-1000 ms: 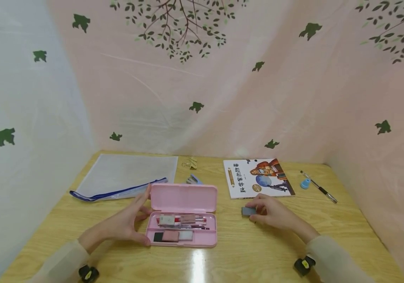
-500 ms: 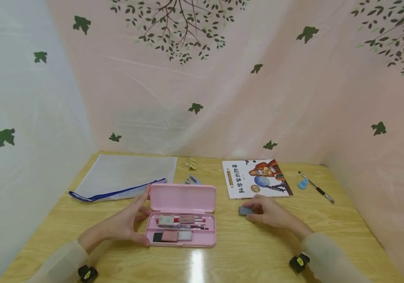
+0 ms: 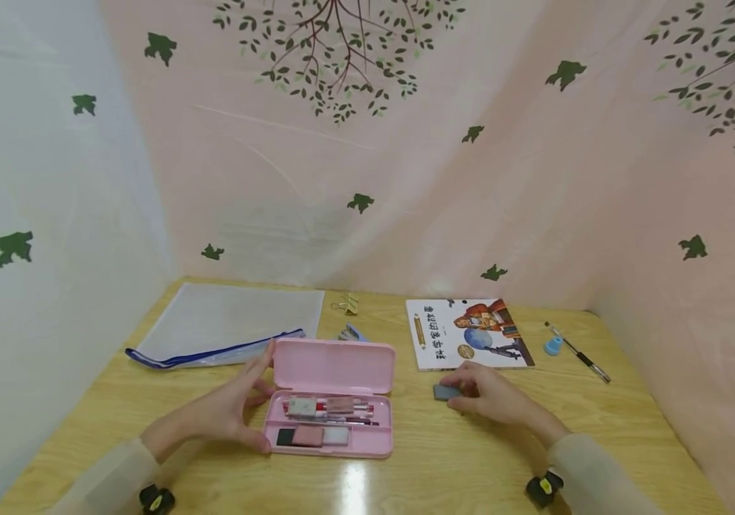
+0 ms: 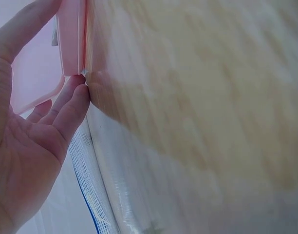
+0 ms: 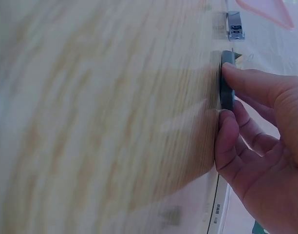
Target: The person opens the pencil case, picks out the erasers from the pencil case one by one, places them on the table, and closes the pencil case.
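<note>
So the right hand (image 3: pixel 492 398) was resting on the table (image 3: pixel 470 465) with its fingertips pinching a small dark grey eraser (image 3: pixel 447 392). The eraser lay flat on the wood, right at the fingertips, poking out on the side toward the other hand. In the wrist view you could see a finger (image 5: pixel 246 80) on top of the eraser (image 5: pixel 227 80) and another curled in below it, so it was a light grip, with the eraser not lifted.

The left hand (image 3: pixel 229 408) was clasping the near end of the open pink case (image 3: pixel 332 397), thumb at the front corner of the tray, fingers (image 4: pixel 71 105) up against the corner by the lid. The case sat between the two hands, with pens and a few small blocks in the tray.

Just past the right hand's knuckles was a book (image 3: pixel 467 332). Further out on that side sat a pen (image 3: pixel 578 352) and a little blue thing (image 3: pixel 553 346). Beyond the left hand lay a mesh pouch (image 3: pixel 229 322).
</note>
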`<control>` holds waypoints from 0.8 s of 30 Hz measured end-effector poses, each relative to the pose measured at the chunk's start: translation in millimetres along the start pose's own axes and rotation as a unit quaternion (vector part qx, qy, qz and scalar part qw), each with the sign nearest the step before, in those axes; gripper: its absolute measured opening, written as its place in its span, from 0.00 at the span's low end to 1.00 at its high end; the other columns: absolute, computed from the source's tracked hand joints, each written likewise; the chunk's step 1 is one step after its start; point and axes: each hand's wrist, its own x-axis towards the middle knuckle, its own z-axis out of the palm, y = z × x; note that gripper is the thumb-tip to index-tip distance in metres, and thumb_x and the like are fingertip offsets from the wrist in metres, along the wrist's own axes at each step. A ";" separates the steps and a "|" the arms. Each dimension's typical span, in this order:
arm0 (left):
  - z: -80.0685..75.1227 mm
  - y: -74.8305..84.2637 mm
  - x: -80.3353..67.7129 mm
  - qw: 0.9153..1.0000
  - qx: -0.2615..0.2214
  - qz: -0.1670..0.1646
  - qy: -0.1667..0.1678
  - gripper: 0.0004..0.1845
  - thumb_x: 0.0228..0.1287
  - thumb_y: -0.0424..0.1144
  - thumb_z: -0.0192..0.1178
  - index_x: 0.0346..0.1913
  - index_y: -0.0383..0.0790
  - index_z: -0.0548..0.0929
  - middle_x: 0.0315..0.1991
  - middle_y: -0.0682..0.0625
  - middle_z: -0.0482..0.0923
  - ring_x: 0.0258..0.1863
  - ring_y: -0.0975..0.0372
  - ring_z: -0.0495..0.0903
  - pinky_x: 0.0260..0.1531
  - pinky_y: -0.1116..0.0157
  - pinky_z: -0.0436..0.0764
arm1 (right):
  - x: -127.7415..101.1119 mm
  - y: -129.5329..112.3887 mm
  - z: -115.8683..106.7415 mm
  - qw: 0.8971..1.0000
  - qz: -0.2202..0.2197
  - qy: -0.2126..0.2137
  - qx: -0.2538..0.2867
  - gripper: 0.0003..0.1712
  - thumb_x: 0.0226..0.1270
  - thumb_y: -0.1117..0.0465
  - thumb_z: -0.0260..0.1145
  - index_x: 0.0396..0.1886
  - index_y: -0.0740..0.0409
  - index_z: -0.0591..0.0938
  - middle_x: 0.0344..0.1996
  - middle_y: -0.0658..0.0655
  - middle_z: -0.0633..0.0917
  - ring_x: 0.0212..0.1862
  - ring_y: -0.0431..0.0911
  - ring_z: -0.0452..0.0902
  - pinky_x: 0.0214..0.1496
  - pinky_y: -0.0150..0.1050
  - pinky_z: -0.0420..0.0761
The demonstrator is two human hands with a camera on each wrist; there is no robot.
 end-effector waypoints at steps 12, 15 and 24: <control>-0.1 -0.2 -0.4 1.000 -0.006 -0.012 -0.005 0.79 0.45 0.51 0.83 0.80 0.56 0.25 0.78 0.40 0.44 0.60 0.52 0.75 0.63 0.54 0.76 | -8.2 -12.9 -10.7 0.999 -0.018 0.011 0.032 0.24 0.68 0.61 0.72 0.61 0.64 0.81 0.48 0.58 0.83 0.42 0.43 0.81 0.43 0.36 0.85; -0.4 -1.2 -0.2 1.000 -0.004 -0.009 -0.002 0.79 0.44 0.51 0.83 0.80 0.56 0.25 0.77 0.40 0.45 0.59 0.52 0.75 0.63 0.54 0.76 | -8.1 -21.8 -11.2 0.999 -0.025 0.028 0.036 0.22 0.69 0.61 0.71 0.60 0.62 0.81 0.48 0.60 0.83 0.43 0.44 0.81 0.44 0.37 0.86; -0.6 -1.1 1.5 1.000 -0.004 -0.005 -0.001 0.79 0.43 0.51 0.84 0.80 0.57 0.25 0.77 0.40 0.46 0.59 0.52 0.75 0.63 0.54 0.77 | 2.4 -64.8 3.0 0.991 -0.083 0.056 0.083 0.17 0.71 0.63 0.69 0.58 0.58 0.84 0.44 0.61 0.85 0.45 0.44 0.82 0.45 0.39 0.88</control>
